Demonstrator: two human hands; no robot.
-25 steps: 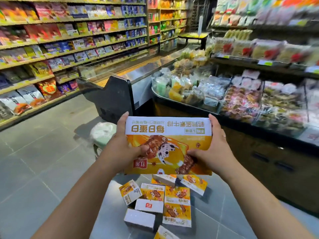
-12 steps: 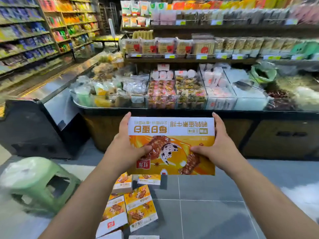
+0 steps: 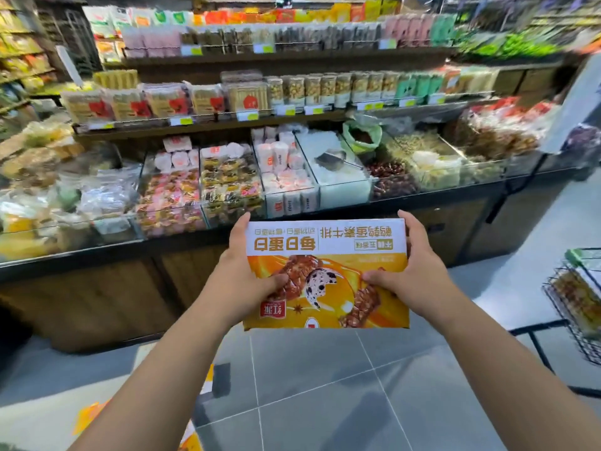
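Note:
I hold an orange and white snack box (image 3: 328, 265) flat in front of me, its print upside down to me. My left hand (image 3: 242, 281) grips its left side, thumb on the top face and fingers along the edge. My right hand (image 3: 411, 278) grips the right side the same way. The box hangs above the grey tiled floor, just in front of a low display counter (image 3: 97, 297). Parts of more orange boxes (image 3: 195, 442) show on the floor at the lower left, mostly hidden by my left arm.
The counter carries clear bins (image 3: 227, 187) of wrapped snacks, a white bin with a metal scoop (image 3: 331, 159), and nuts and dried fruit. Shelves (image 3: 260, 118) of packaged goods rise behind. A wire basket rack (image 3: 579, 304) stands at the right edge.
The view has swung to the right along the counter. The green stool and most of the floor boxes have slid out of sight at the left. Both hands keep the same hold on the box.

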